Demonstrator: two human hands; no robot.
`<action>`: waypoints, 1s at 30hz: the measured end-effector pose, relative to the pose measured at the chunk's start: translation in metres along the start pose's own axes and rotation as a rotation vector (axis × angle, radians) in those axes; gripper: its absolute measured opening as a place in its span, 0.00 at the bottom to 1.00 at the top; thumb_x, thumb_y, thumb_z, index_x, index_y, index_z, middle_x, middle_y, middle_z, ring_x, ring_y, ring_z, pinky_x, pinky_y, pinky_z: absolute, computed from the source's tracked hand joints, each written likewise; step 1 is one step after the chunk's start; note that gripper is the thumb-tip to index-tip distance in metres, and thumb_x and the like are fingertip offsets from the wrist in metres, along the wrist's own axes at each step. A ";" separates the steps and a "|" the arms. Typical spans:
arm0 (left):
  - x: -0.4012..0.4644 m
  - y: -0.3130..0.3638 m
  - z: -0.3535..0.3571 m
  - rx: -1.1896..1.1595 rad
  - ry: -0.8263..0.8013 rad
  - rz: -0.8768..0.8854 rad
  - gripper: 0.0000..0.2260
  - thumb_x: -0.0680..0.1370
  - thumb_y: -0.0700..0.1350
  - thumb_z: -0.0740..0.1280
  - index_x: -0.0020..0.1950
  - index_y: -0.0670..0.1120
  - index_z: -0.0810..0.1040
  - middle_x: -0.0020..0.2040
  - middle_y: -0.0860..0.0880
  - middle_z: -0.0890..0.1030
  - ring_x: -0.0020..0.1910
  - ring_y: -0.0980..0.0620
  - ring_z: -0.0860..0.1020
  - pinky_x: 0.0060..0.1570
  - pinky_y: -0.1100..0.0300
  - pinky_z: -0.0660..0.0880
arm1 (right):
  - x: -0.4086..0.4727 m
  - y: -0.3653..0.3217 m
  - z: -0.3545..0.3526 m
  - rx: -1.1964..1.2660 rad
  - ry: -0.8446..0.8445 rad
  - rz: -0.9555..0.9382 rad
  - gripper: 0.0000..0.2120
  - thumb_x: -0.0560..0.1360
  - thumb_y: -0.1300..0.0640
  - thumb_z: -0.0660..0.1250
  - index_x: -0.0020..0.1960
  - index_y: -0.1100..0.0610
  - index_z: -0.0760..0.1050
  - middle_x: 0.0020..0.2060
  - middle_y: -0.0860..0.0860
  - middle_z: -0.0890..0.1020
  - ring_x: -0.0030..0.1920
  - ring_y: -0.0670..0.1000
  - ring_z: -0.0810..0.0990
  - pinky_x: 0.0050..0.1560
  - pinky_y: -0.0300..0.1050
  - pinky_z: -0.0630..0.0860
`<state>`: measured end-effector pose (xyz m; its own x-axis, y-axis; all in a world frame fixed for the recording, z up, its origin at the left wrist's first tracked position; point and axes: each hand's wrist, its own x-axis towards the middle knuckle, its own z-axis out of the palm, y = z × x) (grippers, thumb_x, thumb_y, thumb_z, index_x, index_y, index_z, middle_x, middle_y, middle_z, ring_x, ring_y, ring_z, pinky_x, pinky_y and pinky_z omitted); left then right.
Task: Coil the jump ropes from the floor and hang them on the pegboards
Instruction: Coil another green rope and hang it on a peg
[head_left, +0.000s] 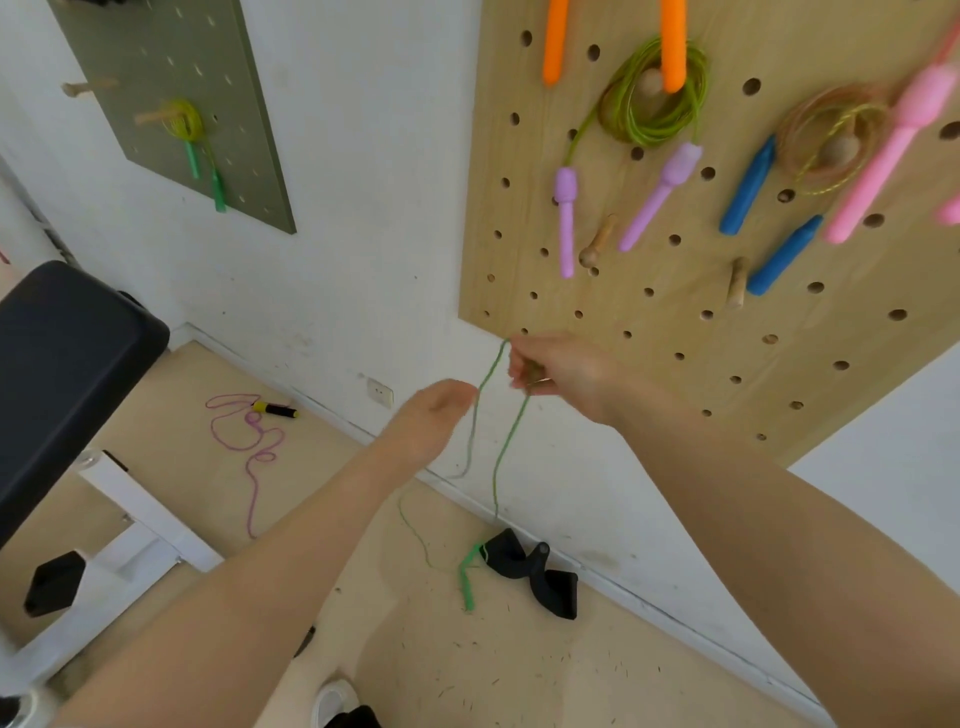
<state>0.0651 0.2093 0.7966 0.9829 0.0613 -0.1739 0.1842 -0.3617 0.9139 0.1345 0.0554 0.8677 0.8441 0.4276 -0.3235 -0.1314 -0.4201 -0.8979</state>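
Note:
My right hand (558, 371) pinches a thin green jump rope (501, 452) in front of the lower edge of the wooden pegboard (649, 312). The rope hangs in two strands down to the floor, where its green handle (467, 577) lies. My left hand (434, 421) is blurred beside the left strand, its fingers curled at the rope; contact cannot be told. A purple rope (249, 441) with a yellow and black handle (275, 410) lies loose on the floor at the left. Several coiled ropes hang on the wooden board's pegs.
A green pegboard (176, 67) on the wall at the left holds one coiled green rope (189, 130). A dark padded bench (62, 364) with a white frame stands at the left. A black strap (530, 571) lies by the baseboard. Bare wooden pegs (597, 241) stick out of the wooden board.

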 end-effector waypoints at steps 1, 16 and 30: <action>-0.007 0.006 0.008 -0.232 -0.147 -0.024 0.13 0.82 0.49 0.54 0.58 0.52 0.76 0.60 0.51 0.77 0.63 0.51 0.73 0.61 0.61 0.66 | 0.000 -0.001 0.005 0.228 -0.071 0.009 0.13 0.80 0.57 0.56 0.39 0.57 0.71 0.34 0.51 0.75 0.38 0.52 0.75 0.45 0.45 0.75; 0.009 0.062 -0.029 -1.376 -0.014 0.043 0.14 0.82 0.45 0.51 0.38 0.46 0.68 0.24 0.53 0.64 0.22 0.56 0.63 0.24 0.66 0.65 | -0.008 0.026 0.046 0.134 -0.612 0.077 0.27 0.79 0.41 0.48 0.62 0.61 0.72 0.52 0.56 0.81 0.57 0.51 0.78 0.64 0.45 0.68; -0.044 -0.011 0.003 -0.693 -0.127 -0.214 0.21 0.80 0.54 0.53 0.32 0.45 0.71 0.24 0.54 0.61 0.22 0.57 0.58 0.23 0.67 0.57 | 0.020 -0.024 0.046 1.241 -0.128 -0.037 0.20 0.82 0.47 0.49 0.62 0.62 0.66 0.49 0.60 0.81 0.45 0.58 0.83 0.48 0.55 0.80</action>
<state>0.0198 0.2074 0.7928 0.9242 -0.0586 -0.3773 0.3754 0.3195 0.8700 0.1307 0.1111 0.8693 0.8105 0.5267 -0.2561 -0.5686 0.6028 -0.5598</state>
